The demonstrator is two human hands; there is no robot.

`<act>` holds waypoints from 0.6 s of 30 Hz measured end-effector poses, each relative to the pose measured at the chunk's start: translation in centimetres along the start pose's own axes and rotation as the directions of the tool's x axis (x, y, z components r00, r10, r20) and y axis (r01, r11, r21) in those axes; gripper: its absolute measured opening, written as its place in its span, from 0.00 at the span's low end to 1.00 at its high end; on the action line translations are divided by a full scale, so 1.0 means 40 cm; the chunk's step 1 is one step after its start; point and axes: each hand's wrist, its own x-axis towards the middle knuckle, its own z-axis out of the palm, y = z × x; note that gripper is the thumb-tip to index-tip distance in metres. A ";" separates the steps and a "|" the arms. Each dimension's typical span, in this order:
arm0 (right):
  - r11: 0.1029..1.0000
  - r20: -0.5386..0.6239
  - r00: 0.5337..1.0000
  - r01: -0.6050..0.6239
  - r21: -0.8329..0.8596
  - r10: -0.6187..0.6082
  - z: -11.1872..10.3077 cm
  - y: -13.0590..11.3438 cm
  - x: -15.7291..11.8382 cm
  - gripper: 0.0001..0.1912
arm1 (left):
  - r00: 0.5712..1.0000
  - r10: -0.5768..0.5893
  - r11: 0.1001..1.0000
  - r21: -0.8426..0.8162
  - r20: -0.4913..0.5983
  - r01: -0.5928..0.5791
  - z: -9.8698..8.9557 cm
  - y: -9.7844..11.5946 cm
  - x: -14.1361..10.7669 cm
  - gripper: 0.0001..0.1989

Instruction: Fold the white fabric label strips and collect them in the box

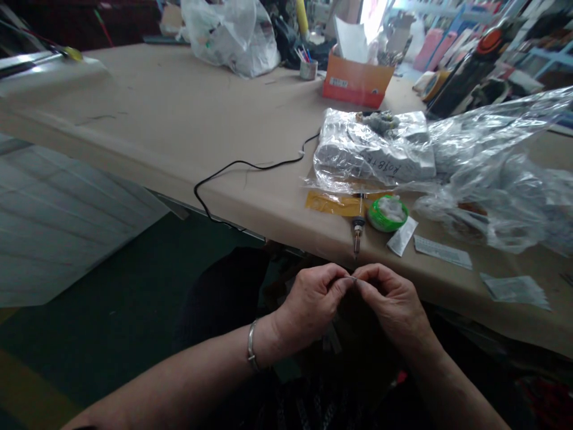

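Observation:
My left hand (311, 307), with a metal bangle (252, 345) at its wrist, is closed in a pinch at the table's front edge. Facing it, my right hand (396, 304) pinches too, and the fingertips of both almost meet. Between them shows a sliver of a small, thin, light-coloured piece (353, 278), too small to name. Just beyond the fingertips, what looks like a soldering iron (357, 230) lies with its tip toward me. Right of it stands a round green tub (387, 214) with whitish wadding inside.
Clear plastic bags (376, 149) cover the right side, with small paper packets (443, 252) before them. A black cord (242, 162) runs over the brown table (179, 113) and its front edge. Behind stand an orange box (356, 80), a pot of sticks (308, 68) and a white bag (233, 36).

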 end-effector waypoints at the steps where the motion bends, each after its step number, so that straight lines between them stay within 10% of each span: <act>1: 1.000 -0.017 1.000 -0.009 -0.025 0.008 -0.001 -0.001 0.003 0.09 | 1.000 0.021 0.999 0.034 -0.009 -0.020 -0.001 -0.001 0.007 0.10; 18: 0.913 -0.183 0.941 0.209 -0.349 -0.286 0.001 -0.004 0.041 0.05 | 0.976 0.208 0.963 0.189 -0.062 -0.193 -0.004 -0.008 0.061 0.09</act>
